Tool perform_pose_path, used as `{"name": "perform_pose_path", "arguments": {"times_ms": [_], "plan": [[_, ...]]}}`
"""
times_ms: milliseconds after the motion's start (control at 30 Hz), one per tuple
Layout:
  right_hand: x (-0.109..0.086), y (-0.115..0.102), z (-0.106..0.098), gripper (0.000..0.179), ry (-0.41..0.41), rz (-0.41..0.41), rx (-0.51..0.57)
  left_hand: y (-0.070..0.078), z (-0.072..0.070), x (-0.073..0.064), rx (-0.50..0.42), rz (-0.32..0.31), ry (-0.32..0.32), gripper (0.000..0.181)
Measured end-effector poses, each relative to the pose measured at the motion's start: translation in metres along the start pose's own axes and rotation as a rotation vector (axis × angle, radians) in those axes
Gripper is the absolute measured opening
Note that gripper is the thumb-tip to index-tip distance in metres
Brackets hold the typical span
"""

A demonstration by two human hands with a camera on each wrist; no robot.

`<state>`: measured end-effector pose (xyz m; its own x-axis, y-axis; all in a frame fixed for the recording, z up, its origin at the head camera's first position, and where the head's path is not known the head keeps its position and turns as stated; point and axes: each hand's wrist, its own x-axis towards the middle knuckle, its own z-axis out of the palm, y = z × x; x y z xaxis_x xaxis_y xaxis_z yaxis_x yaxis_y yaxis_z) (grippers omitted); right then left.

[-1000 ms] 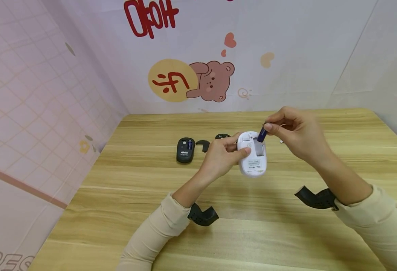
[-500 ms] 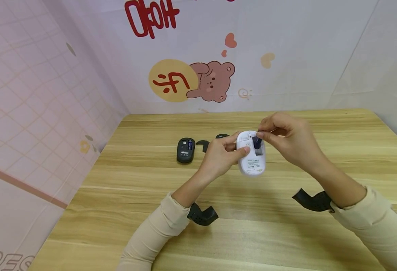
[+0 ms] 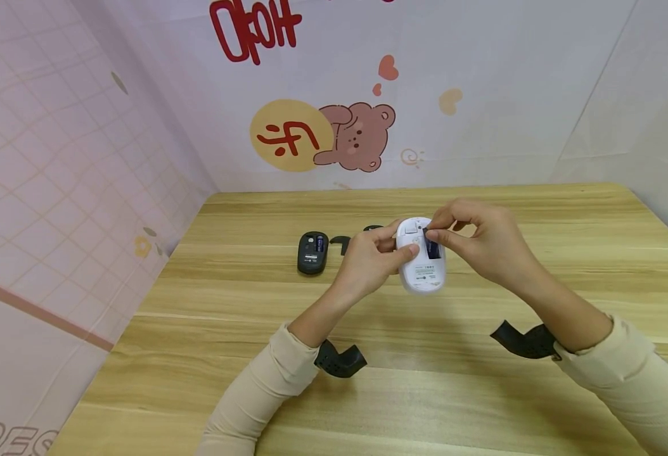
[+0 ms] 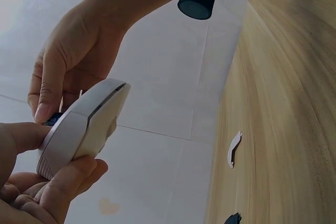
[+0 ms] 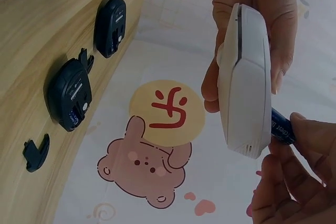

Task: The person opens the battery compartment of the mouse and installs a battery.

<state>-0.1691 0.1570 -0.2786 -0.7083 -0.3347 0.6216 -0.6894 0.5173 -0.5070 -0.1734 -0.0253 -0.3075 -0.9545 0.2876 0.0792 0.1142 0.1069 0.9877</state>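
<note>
My left hand (image 3: 368, 259) grips a white computer mouse (image 3: 419, 273) by its left side, underside facing up and thumb across it. The mouse is held above the table with its battery compartment uncovered. My right hand (image 3: 485, 237) pinches a dark blue battery (image 3: 433, 248) between thumb and fingers, its lower end in the compartment. From the right wrist, the battery (image 5: 282, 127) sticks out at a slant from the mouse's underside, its outer end between the fingertips. The left wrist view shows only a bit of the battery (image 4: 52, 119) behind the mouse.
A black mouse (image 3: 312, 259) lies underside up on the wooden table (image 3: 254, 354), a battery in it. Beside it is a black battery cover (image 3: 342, 244). My left hand mostly hides another black mouse (image 5: 69, 98), which has a black cover (image 5: 37, 153) nearby. A white cover (image 4: 234, 149) lies farther right.
My right hand has moved left and down, bringing the battery from the compartment's upper edge into it at a slant. My left hand and the white mouse have shifted slightly left.
</note>
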Motion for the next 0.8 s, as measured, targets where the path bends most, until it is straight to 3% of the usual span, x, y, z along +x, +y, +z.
{"name": "perform_pose_path", "arguments": {"times_ms": [433, 533, 700, 800], "plan": [[0.001, 0.002, -0.002, 0.005, -0.036, 0.087, 0.006, 0.000, 0.001, -0.001, 0.015, -0.008, -0.005, 0.050], [0.002, 0.004, -0.003, 0.005, -0.094, 0.158, 0.092, 0.001, 0.002, -0.002, 0.004, -0.005, -0.001, 0.051], [0.003, 0.008, -0.004, 0.017, -0.224, 0.335, 0.366, 0.000, 0.003, -0.003, 0.009, 0.011, -0.003, 0.051], [0.002, 0.011, -0.004, 0.018, -0.242, 0.388, 0.474, -0.001, 0.003, -0.003, 0.009, 0.013, -0.003, 0.050]]}}
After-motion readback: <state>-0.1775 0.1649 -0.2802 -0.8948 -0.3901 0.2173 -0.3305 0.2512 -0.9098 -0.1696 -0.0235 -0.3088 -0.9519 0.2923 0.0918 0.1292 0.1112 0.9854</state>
